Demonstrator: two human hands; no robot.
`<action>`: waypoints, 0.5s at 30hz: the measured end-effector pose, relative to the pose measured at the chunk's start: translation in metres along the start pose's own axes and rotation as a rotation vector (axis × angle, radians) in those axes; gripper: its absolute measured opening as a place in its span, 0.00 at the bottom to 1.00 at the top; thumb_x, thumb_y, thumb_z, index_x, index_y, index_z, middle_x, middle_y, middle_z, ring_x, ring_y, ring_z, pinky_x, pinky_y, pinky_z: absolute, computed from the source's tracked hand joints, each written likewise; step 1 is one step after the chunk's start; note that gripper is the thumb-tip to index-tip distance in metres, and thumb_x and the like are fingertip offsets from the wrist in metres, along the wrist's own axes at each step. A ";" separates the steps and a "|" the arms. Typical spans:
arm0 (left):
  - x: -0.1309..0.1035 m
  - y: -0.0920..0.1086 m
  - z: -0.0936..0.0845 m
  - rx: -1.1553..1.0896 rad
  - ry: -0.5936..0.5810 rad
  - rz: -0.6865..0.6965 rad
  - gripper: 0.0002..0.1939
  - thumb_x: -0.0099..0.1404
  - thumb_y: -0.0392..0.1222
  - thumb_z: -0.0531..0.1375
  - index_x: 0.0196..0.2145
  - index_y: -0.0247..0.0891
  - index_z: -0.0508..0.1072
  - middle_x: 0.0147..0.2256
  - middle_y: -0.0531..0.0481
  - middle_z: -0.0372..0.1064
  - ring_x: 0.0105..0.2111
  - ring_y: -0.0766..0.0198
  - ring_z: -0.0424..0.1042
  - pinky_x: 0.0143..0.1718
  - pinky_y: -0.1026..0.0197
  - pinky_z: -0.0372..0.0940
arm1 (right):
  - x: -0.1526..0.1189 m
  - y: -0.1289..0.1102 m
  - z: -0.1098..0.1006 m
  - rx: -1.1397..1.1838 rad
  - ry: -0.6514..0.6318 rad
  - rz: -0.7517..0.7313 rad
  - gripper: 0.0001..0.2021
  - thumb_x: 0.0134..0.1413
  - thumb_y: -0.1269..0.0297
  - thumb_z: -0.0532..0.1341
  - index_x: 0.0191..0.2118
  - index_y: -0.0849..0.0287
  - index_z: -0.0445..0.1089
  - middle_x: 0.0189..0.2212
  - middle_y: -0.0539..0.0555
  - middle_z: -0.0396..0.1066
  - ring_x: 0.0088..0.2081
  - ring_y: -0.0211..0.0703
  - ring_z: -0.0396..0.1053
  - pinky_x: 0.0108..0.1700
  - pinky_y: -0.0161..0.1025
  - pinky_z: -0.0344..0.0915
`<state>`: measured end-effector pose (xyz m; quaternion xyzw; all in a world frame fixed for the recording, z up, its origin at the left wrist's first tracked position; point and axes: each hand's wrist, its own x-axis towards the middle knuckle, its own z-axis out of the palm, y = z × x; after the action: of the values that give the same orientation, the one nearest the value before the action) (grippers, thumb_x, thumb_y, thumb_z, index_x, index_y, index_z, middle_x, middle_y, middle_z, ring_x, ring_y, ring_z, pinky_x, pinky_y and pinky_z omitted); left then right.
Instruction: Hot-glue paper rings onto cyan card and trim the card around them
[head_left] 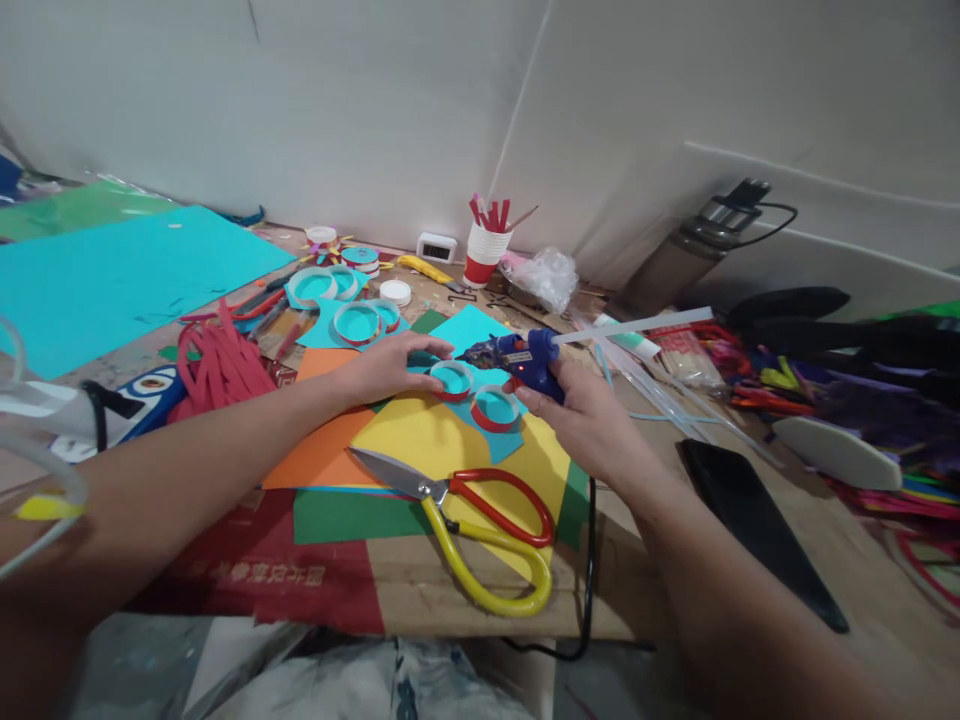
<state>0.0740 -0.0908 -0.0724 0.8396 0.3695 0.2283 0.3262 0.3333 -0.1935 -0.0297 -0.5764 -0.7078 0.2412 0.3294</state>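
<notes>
My right hand is wrapped round the handle of a blue hot glue gun, with a long clear glue stick sticking out of its back. Its nozzle points left, just above a small red-and-white paper ring. My left hand has thumb and fingers closed at the left side of that ring. Beside it stands a second paper ring, both on a piece of turquoise paper. Scissors with one red and one yellow handle lie open in front on yellow paper.
More paper rings stand behind my left hand. Red paper strips are heaped at left. A paper cup with red sticks, a yellow cutter and a bottle stand farther back. A black phone lies at right. A black cord hangs over the front edge.
</notes>
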 end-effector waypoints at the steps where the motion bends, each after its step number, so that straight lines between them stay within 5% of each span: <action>1: 0.000 0.000 0.000 0.010 0.000 0.003 0.31 0.58 0.57 0.69 0.55 0.40 0.76 0.56 0.46 0.76 0.58 0.51 0.72 0.61 0.52 0.65 | 0.000 0.000 0.000 0.000 -0.002 0.005 0.18 0.59 0.55 0.61 0.52 0.58 0.72 0.47 0.59 0.78 0.47 0.57 0.73 0.50 0.53 0.69; 15: 0.002 0.003 0.002 -0.030 0.007 -0.026 0.28 0.66 0.61 0.61 0.55 0.38 0.75 0.55 0.44 0.77 0.55 0.52 0.74 0.58 0.52 0.68 | 0.000 0.002 0.001 -0.031 -0.014 0.020 0.16 0.59 0.56 0.60 0.50 0.58 0.72 0.46 0.60 0.78 0.47 0.58 0.72 0.49 0.53 0.68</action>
<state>0.0780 -0.0913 -0.0710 0.8288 0.3783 0.2324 0.3404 0.3334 -0.1932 -0.0317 -0.5868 -0.7081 0.2373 0.3130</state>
